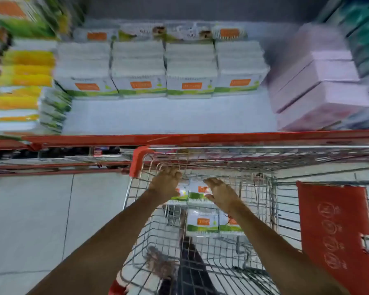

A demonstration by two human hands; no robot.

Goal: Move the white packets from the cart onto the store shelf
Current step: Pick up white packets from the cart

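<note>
Shiny bare metal wire on the cart [258, 201], with smooth red plastic corner guards; glossy plastic film around the white packets [202, 223]; smooth white shelf [168, 118] with a red painted edge; matt grey floor tiles [30, 220]

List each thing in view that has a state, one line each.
left hand: open, reaching into the cart, holding nothing
right hand: open, over the packets
cart: partly loaded
packets in cart: upright, not gripped
shelf: front strip bare, back row stocked
</note>
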